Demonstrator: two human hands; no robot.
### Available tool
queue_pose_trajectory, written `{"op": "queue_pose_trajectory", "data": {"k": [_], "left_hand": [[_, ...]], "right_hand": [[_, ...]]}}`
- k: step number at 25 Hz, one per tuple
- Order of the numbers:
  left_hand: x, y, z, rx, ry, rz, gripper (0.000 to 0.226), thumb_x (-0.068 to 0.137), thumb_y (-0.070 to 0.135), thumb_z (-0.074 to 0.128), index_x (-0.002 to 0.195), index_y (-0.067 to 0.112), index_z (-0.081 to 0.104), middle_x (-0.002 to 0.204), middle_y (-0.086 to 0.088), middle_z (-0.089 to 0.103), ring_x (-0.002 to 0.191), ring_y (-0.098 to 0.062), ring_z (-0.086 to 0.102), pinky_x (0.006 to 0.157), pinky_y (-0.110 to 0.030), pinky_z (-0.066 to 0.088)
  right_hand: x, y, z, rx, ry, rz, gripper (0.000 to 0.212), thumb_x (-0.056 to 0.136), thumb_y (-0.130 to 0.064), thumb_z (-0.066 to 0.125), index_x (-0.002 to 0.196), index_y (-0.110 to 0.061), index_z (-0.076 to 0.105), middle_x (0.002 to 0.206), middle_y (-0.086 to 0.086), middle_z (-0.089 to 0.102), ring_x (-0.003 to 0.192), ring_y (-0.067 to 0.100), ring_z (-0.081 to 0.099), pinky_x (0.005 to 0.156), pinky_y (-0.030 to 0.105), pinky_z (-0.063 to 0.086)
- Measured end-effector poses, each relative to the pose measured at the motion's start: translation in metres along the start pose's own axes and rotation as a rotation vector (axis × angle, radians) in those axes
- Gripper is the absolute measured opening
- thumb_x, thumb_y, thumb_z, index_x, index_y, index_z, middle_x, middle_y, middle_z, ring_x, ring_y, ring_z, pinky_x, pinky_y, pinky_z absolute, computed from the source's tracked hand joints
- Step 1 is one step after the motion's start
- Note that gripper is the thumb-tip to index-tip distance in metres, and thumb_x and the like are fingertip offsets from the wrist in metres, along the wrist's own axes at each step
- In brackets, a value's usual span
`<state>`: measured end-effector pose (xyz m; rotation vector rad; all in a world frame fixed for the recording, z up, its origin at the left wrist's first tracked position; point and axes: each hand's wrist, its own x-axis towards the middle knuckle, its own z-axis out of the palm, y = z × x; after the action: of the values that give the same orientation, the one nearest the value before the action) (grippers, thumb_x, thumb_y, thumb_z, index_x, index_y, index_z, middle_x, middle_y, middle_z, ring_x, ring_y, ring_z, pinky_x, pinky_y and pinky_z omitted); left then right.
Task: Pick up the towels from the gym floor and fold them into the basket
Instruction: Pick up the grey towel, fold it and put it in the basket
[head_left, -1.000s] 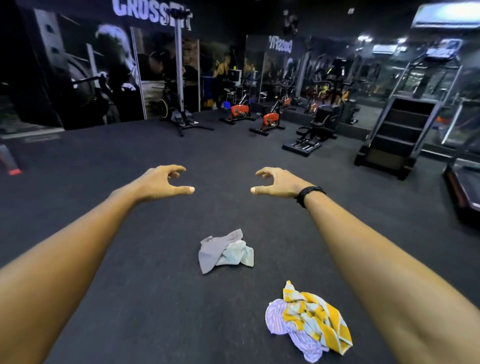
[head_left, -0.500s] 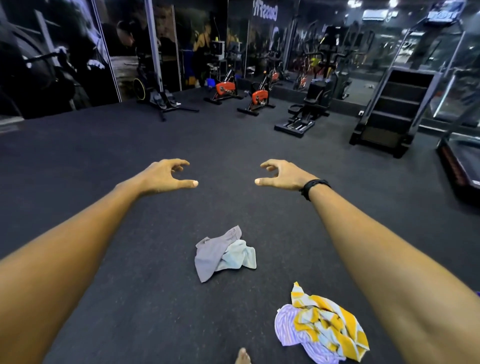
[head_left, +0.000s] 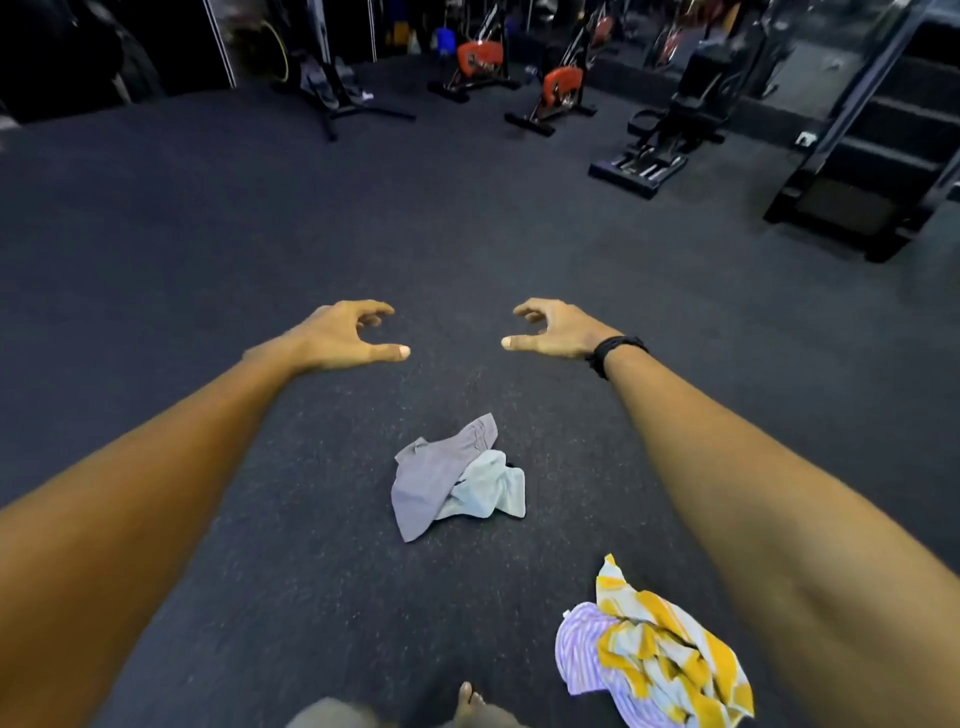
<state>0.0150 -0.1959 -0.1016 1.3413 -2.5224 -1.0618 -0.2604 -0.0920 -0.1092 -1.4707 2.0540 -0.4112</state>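
Both hands reach forward at mid-frame, holding nothing: the left hand and the right hand each have loosely curled fingers and an outstretched thumb, a black wristband on the right. Dark rubber gym floor stretches to exercise bikes along the top. Below the hands lies a crumpled grey towel; a yellow-striped towel lies lower right.

Your 2 forearms are bare, with no sleeves in view. A black wristband circles your right wrist. Your foot is bare.
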Motion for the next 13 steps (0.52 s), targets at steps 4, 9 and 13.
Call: {"op": "queue_pose_trajectory", "data": {"k": [4,9,13], "left_hand": [[0.075,-0.042,0.003,-0.005,-0.071,-0.046,0.076,0.077,0.051,0.071,0.142,0.023,0.042,0.142,-0.005,0.049,0.131,-0.023,0.046,0.106,-0.039,0.037],[0.198,-0.111,0.007,-0.046,-0.212,-0.075,0.074,0.078,0.046,0.071,0.142,0.021,0.042,0.143,-0.006,0.048,0.131,-0.024,0.045,0.107,-0.040,0.036],[0.291,-0.162,0.027,0.000,-0.371,-0.122,0.076,0.079,0.044,0.072,0.143,0.018,0.041,0.146,-0.008,0.045,0.132,-0.025,0.044,0.107,-0.037,0.035]], "right_hand": [[0.073,0.020,0.021,0.005,-0.054,0.054,0.068,0.083,-0.047,0.068,0.139,-0.017,0.044,0.146,0.006,0.044,0.134,0.020,0.041,0.103,0.032,0.035],[0.175,0.049,0.063,0.033,-0.096,0.204,0.067,0.087,-0.041,0.066,0.142,-0.012,0.041,0.148,0.005,0.041,0.136,0.022,0.039,0.104,0.030,0.033],[0.252,0.081,0.111,0.065,-0.138,0.344,0.065,0.089,-0.036,0.065,0.142,-0.010,0.040,0.148,0.007,0.041,0.132,0.026,0.044,0.103,0.034,0.036]]}}
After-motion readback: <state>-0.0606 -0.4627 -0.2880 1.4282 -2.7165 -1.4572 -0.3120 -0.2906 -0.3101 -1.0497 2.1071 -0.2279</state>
